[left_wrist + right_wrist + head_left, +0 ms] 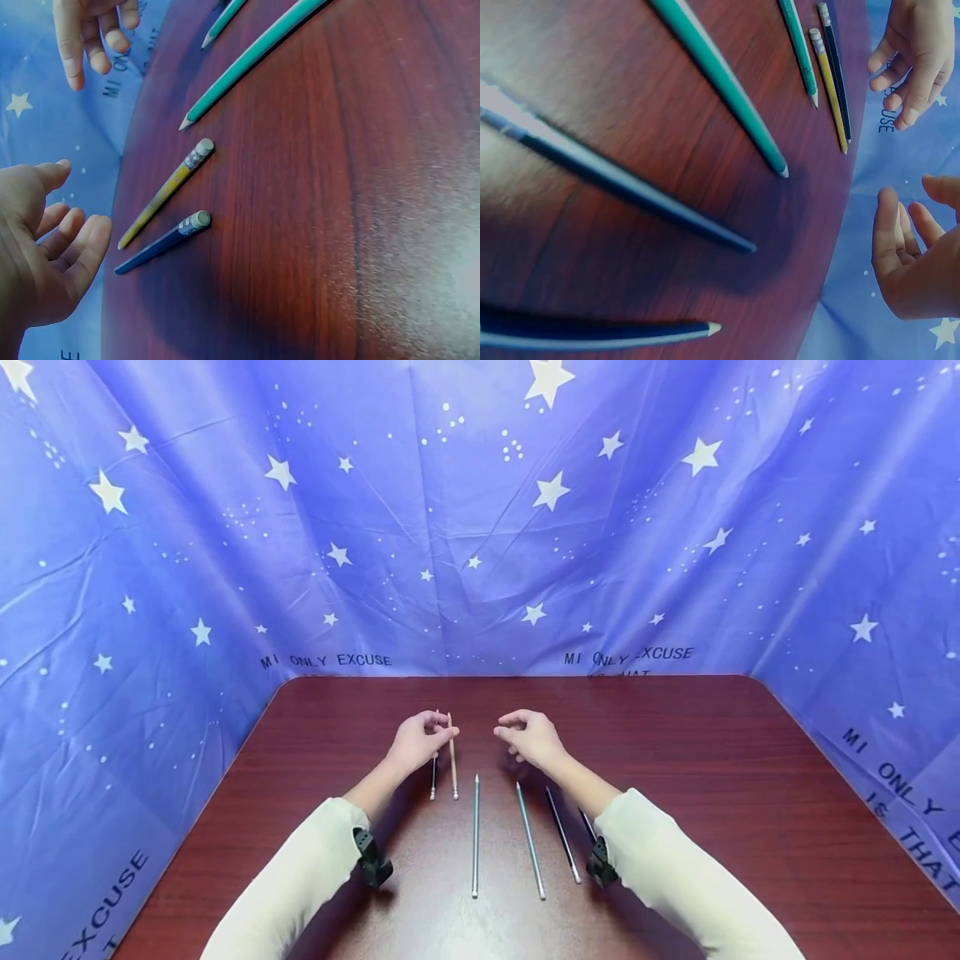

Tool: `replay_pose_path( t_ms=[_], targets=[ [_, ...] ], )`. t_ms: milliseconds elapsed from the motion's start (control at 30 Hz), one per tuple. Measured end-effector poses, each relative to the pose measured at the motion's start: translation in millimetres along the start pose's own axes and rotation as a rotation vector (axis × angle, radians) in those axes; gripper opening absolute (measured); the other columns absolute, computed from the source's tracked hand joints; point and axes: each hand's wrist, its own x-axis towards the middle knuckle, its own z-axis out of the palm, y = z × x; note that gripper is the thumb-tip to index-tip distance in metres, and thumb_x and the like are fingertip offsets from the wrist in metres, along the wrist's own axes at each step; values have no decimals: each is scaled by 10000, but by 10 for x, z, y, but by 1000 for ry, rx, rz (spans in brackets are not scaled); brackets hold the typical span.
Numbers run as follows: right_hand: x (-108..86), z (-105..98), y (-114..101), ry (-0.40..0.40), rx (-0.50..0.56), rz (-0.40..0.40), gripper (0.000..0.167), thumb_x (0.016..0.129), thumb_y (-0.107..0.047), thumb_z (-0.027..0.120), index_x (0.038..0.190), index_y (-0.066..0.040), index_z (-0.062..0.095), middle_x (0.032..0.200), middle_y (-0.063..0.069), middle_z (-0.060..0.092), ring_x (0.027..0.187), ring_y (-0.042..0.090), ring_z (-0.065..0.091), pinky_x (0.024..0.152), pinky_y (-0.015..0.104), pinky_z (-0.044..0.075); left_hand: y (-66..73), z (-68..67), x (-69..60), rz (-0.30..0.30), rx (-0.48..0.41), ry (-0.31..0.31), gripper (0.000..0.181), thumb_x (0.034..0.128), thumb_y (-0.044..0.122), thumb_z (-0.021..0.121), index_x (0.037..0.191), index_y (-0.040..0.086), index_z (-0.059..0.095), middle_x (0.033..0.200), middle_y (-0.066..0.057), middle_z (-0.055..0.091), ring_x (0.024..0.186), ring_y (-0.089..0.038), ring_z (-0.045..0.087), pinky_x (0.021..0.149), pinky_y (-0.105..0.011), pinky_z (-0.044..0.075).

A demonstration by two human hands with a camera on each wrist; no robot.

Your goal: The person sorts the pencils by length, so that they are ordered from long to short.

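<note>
My left hand (422, 742) hovers above the far ends of a yellow pencil (453, 760) and a dark pencil (433, 781). The left wrist view shows its fingers loosely bent and apart from both pencils, which lie eraser end toward me. To the right, my right hand (531, 737) is held over the table, fingers relaxed and nothing in them. Closer to me lie two green pencils, one left (476, 839) and one right (529, 839). Beside them is a dark pencil (562, 835); another dark pencil (587, 823) is partly hidden by the right wrist.
The reddish-brown wooden table (750, 793) has rounded far corners. A blue cloth (450, 527) with white stars and lettering hangs behind it and along both sides. Small black devices are strapped to the left wrist (372, 858) and right wrist (601, 863).
</note>
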Motion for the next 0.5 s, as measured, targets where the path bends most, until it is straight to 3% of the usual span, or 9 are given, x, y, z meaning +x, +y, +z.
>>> replay_pose_path(
  t_ms=[233, 500],
  targets=[
    [-132, -62, 79, -34, -6, -7, 295, 848, -166, 670, 1095, -7, 645, 900, 173, 690, 686, 329, 656, 530, 350, 591, 49, 5, -144, 33, 21, -47, 368, 830, 200, 703, 1093, -43, 616, 809, -84, 656, 512, -76, 519, 480, -192, 497],
    [-285, -123, 145, -57, -17, -3, 295, 845, -151, 669, 1093, 7, 642, 860, 178, 683, 618, 265, 636, 517, 356, 585, 80, 42, -280, 43, 4, -101, 342, 826, 175, 705, 1071, -47, 615, 777, -55, 624, 519, -132, 543, 487, -212, 497]
  ],
)
